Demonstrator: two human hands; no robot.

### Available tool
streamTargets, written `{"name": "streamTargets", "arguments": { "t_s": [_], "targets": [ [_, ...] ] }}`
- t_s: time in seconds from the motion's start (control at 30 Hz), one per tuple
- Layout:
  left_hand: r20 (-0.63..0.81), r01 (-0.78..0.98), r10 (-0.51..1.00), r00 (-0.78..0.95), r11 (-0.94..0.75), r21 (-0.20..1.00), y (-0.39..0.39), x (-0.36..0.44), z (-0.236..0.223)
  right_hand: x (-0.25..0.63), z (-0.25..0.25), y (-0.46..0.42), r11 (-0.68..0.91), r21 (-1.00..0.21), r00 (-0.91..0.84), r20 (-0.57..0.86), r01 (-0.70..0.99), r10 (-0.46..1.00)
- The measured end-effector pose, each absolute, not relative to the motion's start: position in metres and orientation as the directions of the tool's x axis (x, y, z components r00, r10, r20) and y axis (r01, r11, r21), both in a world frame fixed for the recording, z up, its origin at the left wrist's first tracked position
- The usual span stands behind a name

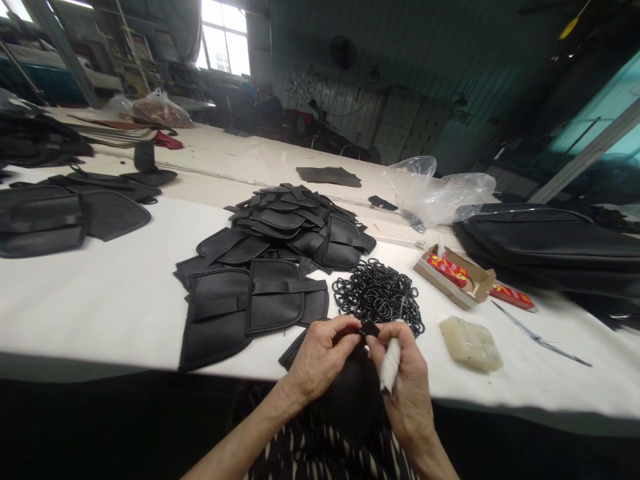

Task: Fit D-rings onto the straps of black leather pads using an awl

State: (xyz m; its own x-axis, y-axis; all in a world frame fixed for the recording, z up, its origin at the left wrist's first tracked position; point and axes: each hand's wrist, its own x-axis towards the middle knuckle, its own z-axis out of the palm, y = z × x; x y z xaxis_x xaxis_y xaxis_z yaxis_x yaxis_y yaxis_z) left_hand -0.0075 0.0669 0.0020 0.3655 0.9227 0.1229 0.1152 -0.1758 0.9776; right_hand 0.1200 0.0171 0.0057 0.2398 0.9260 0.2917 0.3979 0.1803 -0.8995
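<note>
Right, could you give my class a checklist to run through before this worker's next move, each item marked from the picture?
1. Left hand pinching the black strap: ok.
2. White-handled tool held in the right hand: ok.
3. Black rings close to both hands: ok, heaped just beyond them.
4. A ring already on that strap: cannot tell, the hands cover it.
5. Black pieces neatly stacked: not ok, an uneven heap.
</note>
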Motion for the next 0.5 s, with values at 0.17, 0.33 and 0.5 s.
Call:
{"name": "streamTargets", "arguments": {
  "t_s": [0.17,0.33,0.5],
  "targets": [
    [0.209,0.221,0.963,0.170,-0.244,0.944,0.056,-0.010,0.012,0.129,0.007,0.025,0.130,-0.933,0.277,0.230,0.337,0.933],
    [-0.174,0.057,0.949,0.264,0.165,0.985,0.044,-0.018,0.019,0.145,0.022,0.037,0.194,-0.888,0.163,0.283,0.417,0.945],
    [-0.560,-0.280,0.599,0.572,0.784,0.553,0.050,-0.021,0.017,0.143,0.035,0.033,0.350,-0.772,-0.028,0.397,0.531,0.917]
  ]
}}
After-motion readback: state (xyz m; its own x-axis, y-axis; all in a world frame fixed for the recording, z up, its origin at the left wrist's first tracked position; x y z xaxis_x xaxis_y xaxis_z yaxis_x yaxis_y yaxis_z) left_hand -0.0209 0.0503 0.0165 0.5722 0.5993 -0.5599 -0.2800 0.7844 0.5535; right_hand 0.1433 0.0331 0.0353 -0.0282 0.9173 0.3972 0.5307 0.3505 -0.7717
